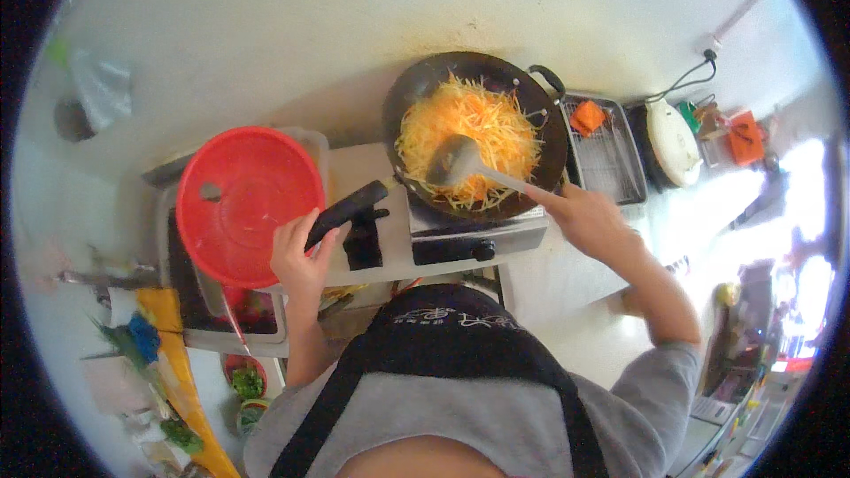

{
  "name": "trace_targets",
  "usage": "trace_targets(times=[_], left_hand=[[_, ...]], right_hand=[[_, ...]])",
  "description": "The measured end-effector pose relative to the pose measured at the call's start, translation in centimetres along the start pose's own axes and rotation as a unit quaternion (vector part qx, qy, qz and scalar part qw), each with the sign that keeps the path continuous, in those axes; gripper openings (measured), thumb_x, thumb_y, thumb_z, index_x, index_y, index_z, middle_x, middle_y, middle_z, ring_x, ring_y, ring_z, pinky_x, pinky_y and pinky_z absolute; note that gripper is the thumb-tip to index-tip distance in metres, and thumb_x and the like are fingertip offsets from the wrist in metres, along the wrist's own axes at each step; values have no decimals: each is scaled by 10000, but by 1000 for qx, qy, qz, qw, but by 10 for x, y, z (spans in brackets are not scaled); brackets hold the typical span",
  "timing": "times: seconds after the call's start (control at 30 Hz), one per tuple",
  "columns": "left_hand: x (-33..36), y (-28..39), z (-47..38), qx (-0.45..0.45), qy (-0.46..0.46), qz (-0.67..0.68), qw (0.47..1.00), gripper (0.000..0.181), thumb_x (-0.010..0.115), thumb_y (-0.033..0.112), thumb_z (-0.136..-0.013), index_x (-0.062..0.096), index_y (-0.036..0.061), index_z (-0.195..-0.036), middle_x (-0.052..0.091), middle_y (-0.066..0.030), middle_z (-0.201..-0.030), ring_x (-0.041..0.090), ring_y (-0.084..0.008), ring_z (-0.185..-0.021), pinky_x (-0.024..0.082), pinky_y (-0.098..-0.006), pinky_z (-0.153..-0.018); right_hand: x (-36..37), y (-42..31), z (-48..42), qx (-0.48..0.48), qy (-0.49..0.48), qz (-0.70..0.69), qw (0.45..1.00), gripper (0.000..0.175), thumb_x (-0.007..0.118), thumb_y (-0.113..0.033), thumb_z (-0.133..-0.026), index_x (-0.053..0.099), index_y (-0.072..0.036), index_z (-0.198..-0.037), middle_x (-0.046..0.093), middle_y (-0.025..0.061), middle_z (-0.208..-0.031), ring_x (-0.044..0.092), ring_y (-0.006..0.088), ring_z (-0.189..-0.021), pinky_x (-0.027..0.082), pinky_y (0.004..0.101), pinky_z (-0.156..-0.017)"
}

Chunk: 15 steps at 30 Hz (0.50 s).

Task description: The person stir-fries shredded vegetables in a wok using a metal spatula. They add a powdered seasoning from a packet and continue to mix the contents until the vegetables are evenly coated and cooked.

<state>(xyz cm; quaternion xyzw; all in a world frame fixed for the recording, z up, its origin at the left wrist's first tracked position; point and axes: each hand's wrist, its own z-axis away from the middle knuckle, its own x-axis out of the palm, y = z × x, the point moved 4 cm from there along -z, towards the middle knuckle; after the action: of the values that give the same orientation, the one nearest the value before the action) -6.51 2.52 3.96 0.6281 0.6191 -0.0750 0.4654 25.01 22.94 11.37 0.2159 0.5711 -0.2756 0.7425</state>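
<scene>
A black wok sits on a steel gas stove. It holds a heap of pale and orange shredded vegetables. My left hand grips the wok's long black handle near its end. In my right hand is the handle of a ladle or cooking spoon, whose blurred head rests in the shreds at the near left part of the heap. The tip of that head is hard to make out among the food.
Left of the wok, a red plastic basin stands partly over a sink. To the right are a wire-racked tray holding an orange item, and a white-lidded appliance. A black object lies beside the stove.
</scene>
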Motion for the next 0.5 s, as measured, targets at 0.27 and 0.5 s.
trace_targets(times=[0.27,0.5], left_hand=[[0,3,7,-2,4,-4,1000,391,805,124,-695,678,47,-1056,643,-129,-955,612,-288,-857,506,-359,-749],[2,9,9,-2,3,10,1000,381,798,120,-708,679,53,-1064,644,-122,-961,614,-281,-859,507,-356,-755]], right_hand=[[-25,1,59,74,-104,46,991,449,471,-69,-921,510,-207,-1346,587,110,-737,608,262,-679,476,392,-617],[27,21,0,116,-30,45,992,452,452,-79,-923,484,-187,-1362,590,168,-941,622,282,-765,500,408,-684]])
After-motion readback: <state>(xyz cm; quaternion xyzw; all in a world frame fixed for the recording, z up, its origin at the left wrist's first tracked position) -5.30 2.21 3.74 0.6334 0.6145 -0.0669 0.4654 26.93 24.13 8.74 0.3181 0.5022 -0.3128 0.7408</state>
